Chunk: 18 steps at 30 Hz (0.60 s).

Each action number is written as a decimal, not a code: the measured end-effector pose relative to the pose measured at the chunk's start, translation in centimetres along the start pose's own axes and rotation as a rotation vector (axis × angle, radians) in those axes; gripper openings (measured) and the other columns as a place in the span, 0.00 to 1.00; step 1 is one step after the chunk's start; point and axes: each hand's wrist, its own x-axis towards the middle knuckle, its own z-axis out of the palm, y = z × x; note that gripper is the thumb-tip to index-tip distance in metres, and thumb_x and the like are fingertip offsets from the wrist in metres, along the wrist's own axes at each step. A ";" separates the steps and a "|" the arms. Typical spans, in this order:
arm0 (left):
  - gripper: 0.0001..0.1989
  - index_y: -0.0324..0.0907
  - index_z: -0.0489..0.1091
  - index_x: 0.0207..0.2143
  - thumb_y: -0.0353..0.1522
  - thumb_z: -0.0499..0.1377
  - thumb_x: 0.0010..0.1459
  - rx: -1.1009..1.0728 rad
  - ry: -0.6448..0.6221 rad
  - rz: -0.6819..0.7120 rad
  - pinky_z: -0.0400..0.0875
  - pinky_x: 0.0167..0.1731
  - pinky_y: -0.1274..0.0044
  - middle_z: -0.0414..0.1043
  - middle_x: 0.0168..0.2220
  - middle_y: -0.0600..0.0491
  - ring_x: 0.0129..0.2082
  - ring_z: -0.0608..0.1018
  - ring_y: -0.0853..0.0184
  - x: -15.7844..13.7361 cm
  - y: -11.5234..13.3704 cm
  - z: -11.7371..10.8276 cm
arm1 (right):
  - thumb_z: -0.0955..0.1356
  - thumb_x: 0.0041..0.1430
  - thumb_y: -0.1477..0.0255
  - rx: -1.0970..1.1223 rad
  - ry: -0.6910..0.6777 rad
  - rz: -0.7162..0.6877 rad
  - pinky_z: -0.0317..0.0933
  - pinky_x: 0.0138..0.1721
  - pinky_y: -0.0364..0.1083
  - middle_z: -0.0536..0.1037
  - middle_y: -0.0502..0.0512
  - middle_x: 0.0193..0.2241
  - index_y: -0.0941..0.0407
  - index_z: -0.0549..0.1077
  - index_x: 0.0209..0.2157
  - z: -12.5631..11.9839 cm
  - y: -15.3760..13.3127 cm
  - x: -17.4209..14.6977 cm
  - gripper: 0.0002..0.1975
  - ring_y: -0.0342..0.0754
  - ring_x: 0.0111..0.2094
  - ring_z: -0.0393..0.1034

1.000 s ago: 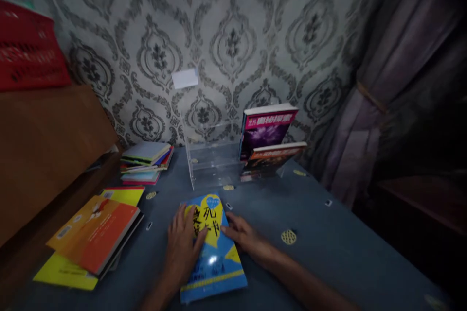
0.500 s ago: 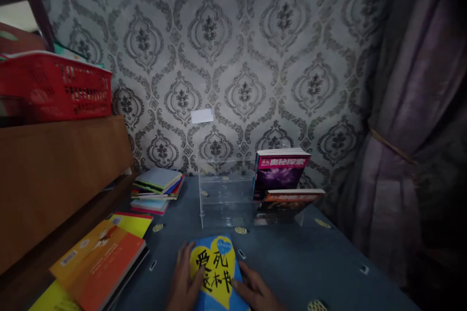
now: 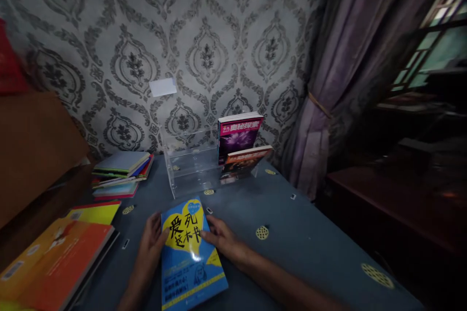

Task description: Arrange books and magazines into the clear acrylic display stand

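A blue book (image 3: 193, 267) with a yellow heart and black Chinese characters lies between my hands, cover facing up. My left hand (image 3: 152, 237) grips its left edge, thumb over the cover and fingers beneath or behind. On the opposite edge my right hand (image 3: 223, 238) is closed the same way, thumb on the heart. Beyond the book stands a clear acrylic rack (image 3: 193, 167). Two upright books fill its right side: a purple-and-pink one (image 3: 239, 138) at the back and an orange-and-dark one (image 3: 246, 159) in front.
Several books form a stack (image 3: 122, 170) at the back left. Nearer, an orange book (image 3: 62, 252) lies over yellow ones. A wooden box (image 3: 36, 150) with a red basket (image 3: 9, 65) borders the left. A tied purple curtain (image 3: 315, 131) hangs right of the blue tabletop (image 3: 292, 252).
My view has turned right and down, so the rack and stacks sit further left. More of the blue book's lower cover and my right forearm show. Both hands still hold the book.
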 end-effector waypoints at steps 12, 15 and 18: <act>0.27 0.38 0.70 0.45 0.38 0.72 0.42 -0.279 -0.179 -0.369 0.75 0.48 0.65 0.78 0.44 0.41 0.45 0.81 0.54 -1.7 3.6 3.0 | 0.77 0.46 0.54 0.019 0.056 -0.042 0.68 0.49 0.57 0.82 0.59 0.42 0.56 0.70 0.54 -5.0 -2.4 -2.9 0.36 0.56 0.43 0.78; 0.31 0.37 0.72 0.43 0.45 0.73 0.39 -0.232 -0.471 -0.432 0.76 0.42 0.64 0.80 0.37 0.41 0.39 0.83 0.53 -2.2 3.3 4.9 | 0.76 0.48 0.54 0.006 0.039 -0.083 0.68 0.49 0.59 0.82 0.61 0.43 0.57 0.69 0.55 -6.5 -3.2 -3.8 0.36 0.57 0.42 0.79; 0.34 0.40 0.71 0.46 0.48 0.72 0.40 -0.197 -0.538 -0.397 0.77 0.36 0.65 0.80 0.36 0.44 0.35 0.83 0.54 -2.2 2.6 7.0 | 0.76 0.49 0.55 -0.017 0.049 -0.120 0.68 0.50 0.59 0.81 0.63 0.44 0.59 0.69 0.55 -8.2 -3.8 -4.6 0.36 0.57 0.43 0.79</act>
